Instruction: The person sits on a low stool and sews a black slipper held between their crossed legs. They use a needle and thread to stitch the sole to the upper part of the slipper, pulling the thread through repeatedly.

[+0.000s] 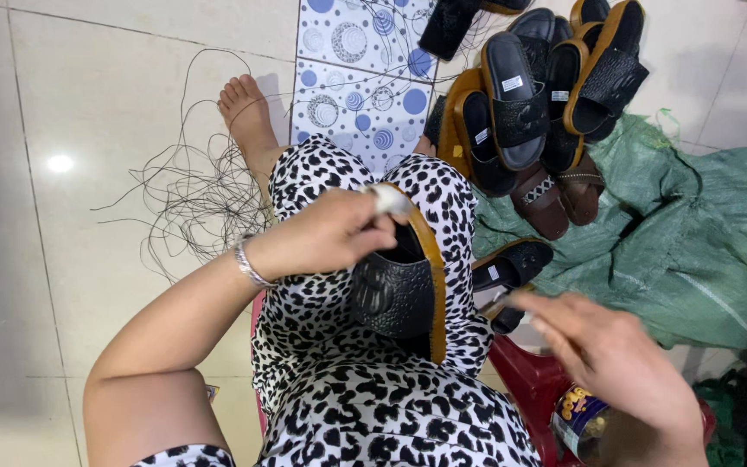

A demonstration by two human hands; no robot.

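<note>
My left hand point(330, 233) grips a black sandal point(399, 290) with a tan sole edge, holding it on its side over my lap. A bandaged fingertip point(388, 201) presses the sandal's top rim. My right hand point(607, 355) hovers lower right, blurred, fingers spread, pinching what looks like a thin tool or needle near the sandal; I cannot tell for sure. A silver bracelet point(251, 264) circles my left wrist.
A pile of black and brown sandals point(529, 95) lies ahead on a green sack point(685, 242). Tangled dark thread point(201, 190) spreads over the tiled floor by my bare foot point(248, 121). A red stool point(529, 376) and a printed tin point(577, 419) sit at lower right.
</note>
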